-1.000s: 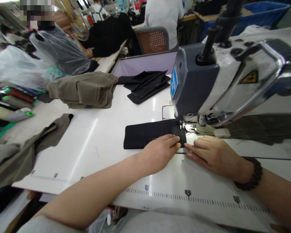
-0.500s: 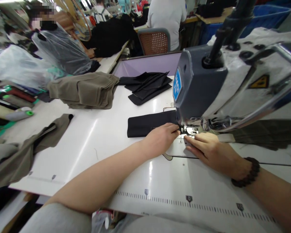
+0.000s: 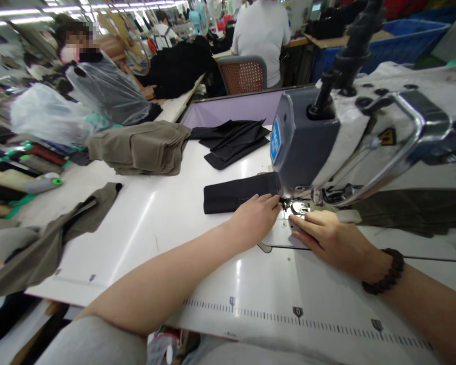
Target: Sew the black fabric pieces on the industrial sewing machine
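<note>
A folded black cloth piece (image 3: pixel 228 195) lies on the white table (image 3: pixel 197 263), its right end under the head of the sewing machine (image 3: pixel 304 137). On that cloth's right end rests my left hand (image 3: pixel 256 218), fingers together beside the needle area; what its fingertips pinch, if anything, is too small to tell. Just right of the metal presser foot and plate (image 3: pixel 298 208) is my right hand (image 3: pixel 332 238), its fingers close together and pointing left, low over the plate. Whether it holds anything is hidden. A dark beaded bracelet (image 3: pixel 387 271) circles the right wrist.
Behind the cloth lie black pieces (image 3: pixel 235 139) and an olive stack (image 3: pixel 140 147). An olive strip (image 3: pixel 86 213) hangs off the left side near thread cones (image 3: pixel 41 182). People sit at the back, near a chair (image 3: pixel 245 76) and a blue bin (image 3: pixel 414 40).
The view has shifted slightly, so the background sits lower and a little to the right. Both hands stay in nearly the same places at the machine.
</note>
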